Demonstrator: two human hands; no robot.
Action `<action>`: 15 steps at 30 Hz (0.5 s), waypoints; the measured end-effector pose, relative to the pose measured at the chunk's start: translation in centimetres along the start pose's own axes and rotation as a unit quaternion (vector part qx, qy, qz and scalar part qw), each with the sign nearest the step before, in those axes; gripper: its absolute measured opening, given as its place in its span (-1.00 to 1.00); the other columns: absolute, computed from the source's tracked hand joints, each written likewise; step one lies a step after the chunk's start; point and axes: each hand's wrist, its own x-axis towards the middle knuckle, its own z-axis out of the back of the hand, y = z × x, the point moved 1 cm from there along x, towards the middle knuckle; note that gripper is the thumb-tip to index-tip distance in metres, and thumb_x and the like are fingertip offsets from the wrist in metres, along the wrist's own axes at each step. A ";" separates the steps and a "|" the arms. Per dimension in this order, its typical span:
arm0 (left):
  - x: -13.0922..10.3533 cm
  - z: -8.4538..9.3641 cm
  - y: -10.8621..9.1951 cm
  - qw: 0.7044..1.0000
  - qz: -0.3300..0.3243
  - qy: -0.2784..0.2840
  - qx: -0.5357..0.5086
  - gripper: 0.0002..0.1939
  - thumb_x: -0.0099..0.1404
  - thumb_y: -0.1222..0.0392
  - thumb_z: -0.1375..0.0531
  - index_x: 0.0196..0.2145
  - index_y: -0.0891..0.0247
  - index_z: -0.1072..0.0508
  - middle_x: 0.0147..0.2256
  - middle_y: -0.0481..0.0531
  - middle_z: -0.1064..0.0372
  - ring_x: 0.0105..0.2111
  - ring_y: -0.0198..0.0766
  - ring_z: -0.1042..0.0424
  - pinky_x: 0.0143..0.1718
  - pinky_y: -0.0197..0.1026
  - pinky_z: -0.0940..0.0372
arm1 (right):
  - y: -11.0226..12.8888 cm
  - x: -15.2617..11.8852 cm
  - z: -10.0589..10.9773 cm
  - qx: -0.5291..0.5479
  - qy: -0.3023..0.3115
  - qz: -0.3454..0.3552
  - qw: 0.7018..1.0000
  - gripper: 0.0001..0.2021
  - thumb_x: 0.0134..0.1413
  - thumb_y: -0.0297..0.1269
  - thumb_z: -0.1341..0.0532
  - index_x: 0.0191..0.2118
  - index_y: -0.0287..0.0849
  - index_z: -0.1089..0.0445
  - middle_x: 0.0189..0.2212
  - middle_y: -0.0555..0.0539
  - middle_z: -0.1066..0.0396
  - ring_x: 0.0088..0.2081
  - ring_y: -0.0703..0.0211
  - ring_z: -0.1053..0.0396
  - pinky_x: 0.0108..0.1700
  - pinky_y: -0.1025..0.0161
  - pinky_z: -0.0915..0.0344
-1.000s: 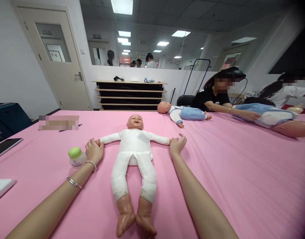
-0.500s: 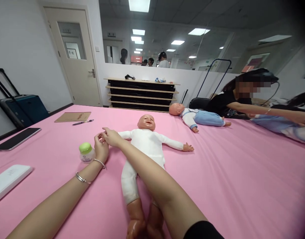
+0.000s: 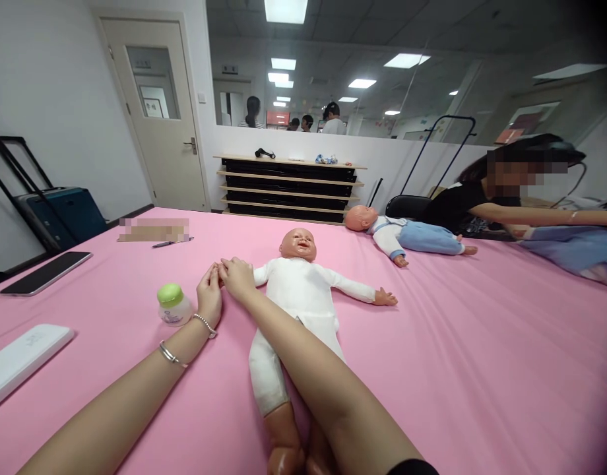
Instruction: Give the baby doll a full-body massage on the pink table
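Note:
A baby doll [image 3: 299, 290] with a white cloth body lies on its back, arms spread, its head away from me. Both my hands meet at the end of its arm on the left side. My left hand [image 3: 210, 295] is closed, with fingers pinched around the doll's hand. My right hand [image 3: 238, 277] is closed over the same spot from the other side, and my forearm crosses above the doll's body. My fingers mostly cover the doll's hand. Just left of my left hand stands a small jar [image 3: 173, 307] with a green lid.
On the pink-covered table [image 3: 456, 356] lie a white power bank [image 3: 31, 359], a dark phone [image 3: 49, 274], a partly blurred notebook [image 3: 152, 232] and a pen [image 3: 172, 243]. Another doll [image 3: 422, 236] in blue and white lies at back right. A co-worker [image 3: 506, 198] leans over blue cloth there.
The view has swung slightly left, so everything sits further right. My hands stay at the doll's hand, their fingers drawn closer together. The co-worker's arm has shifted a little.

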 end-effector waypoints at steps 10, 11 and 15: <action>0.2 0.1 0.7 0.995 0.025 0.056 0.081 -0.67 0.26 0.16 -0.09 -0.04 0.30 -0.38 -0.07 0.17 -0.38 -0.08 -0.19 -0.38 -0.07 -0.16 -0.32 | -1.8 0.3 -0.9 0.146 0.028 -0.050 0.988 -0.73 0.20 -0.15 -0.02 -0.20 -0.11 -0.43 -0.24 -0.04 -0.46 -0.27 0.26 -0.36 -0.25 0.35 -0.18; 0.3 0.2 0.8 0.996 0.040 0.051 0.059 -0.70 0.28 0.17 -0.07 -0.08 0.31 -0.39 -0.07 0.17 -0.38 -0.10 -0.21 -0.40 -0.08 -0.16 -0.33 | -1.9 0.2 -1.2 0.132 0.036 -0.027 0.990 -0.73 0.20 -0.18 -0.01 -0.18 -0.13 -0.42 -0.21 -0.07 -0.45 -0.24 0.25 -0.35 -0.24 0.35 -0.18; 0.3 0.4 1.1 0.997 0.055 0.027 0.040 -0.70 0.31 0.15 -0.03 -0.09 0.34 -0.38 -0.12 0.19 -0.41 -0.20 -0.22 -0.45 -0.18 -0.15 -0.38 | -1.8 0.3 -1.5 0.093 0.025 -0.041 0.994 -0.72 0.20 -0.16 -0.01 -0.20 -0.15 -0.41 -0.19 -0.11 -0.42 -0.23 0.21 -0.35 -0.23 0.31 -0.19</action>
